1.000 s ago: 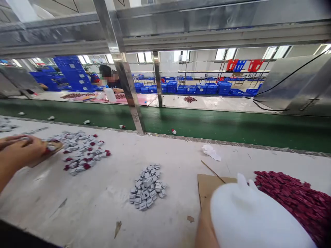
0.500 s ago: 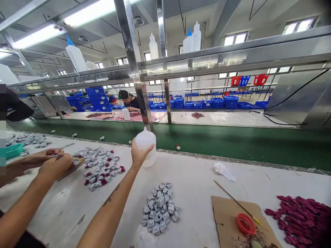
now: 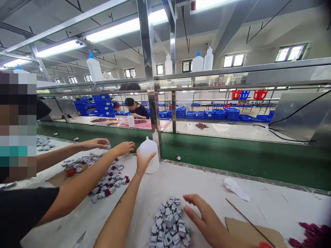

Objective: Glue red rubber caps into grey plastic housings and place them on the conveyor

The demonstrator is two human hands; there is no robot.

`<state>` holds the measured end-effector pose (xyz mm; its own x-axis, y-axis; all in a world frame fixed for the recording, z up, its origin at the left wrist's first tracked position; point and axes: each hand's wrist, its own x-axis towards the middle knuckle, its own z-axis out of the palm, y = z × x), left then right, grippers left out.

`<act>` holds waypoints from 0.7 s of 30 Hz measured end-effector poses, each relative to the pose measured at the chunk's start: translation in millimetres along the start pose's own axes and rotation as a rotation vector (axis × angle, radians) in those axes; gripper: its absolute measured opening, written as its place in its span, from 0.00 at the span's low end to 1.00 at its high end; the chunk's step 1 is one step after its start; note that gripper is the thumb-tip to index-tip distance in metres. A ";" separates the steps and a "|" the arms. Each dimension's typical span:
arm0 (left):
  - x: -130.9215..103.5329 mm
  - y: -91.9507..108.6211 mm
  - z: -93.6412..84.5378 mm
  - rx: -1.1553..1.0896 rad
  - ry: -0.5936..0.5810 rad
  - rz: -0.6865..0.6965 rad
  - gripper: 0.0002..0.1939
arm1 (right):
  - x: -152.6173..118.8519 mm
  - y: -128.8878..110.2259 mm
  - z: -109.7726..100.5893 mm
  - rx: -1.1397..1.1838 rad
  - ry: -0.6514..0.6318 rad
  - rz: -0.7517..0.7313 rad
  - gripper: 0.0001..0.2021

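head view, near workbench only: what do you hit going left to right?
Mixed grey-and-red parts pile → left hand gripping the white plastic squeeze bottle → heap of small grey square parts → right hand, open → crumpled white cloth → brown cardboard sheet → dark red parts pile.

A crumpled white tissue [image 3: 236, 188] lies near a green conveyor belt [image 3: 232, 155].

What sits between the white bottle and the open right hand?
Head view: mostly bare white tabletop between the white bottle, gripped by the left hand, and the right hand. The pile of small grey parts lies just left of that hand's fingers.
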<state>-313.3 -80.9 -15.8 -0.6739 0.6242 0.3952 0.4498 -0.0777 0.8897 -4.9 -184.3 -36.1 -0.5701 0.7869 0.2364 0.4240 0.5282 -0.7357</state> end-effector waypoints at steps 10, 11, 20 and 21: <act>-172.7 -34.8 -81.9 0.130 -0.899 0.290 0.42 | 41.1 19.3 65.2 0.125 -0.108 -0.155 0.31; -184.0 -36.8 -83.8 0.146 -0.955 0.329 0.48 | 34.4 18.5 65.7 0.135 -0.107 -0.160 0.30; -219.3 -8.3 -56.3 0.171 -1.173 0.551 0.62 | -47.2 13.2 65.6 0.159 0.152 0.043 0.21; -224.2 -4.7 -53.4 0.172 -1.190 0.576 0.62 | -55.1 13.6 64.7 0.160 0.180 0.065 0.21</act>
<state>-195.6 -262.0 -96.4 0.5160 0.8362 0.1856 0.6224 -0.5149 0.5894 -13.2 -241.2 -100.2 -0.4042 0.8694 0.2843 0.3311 0.4288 -0.8406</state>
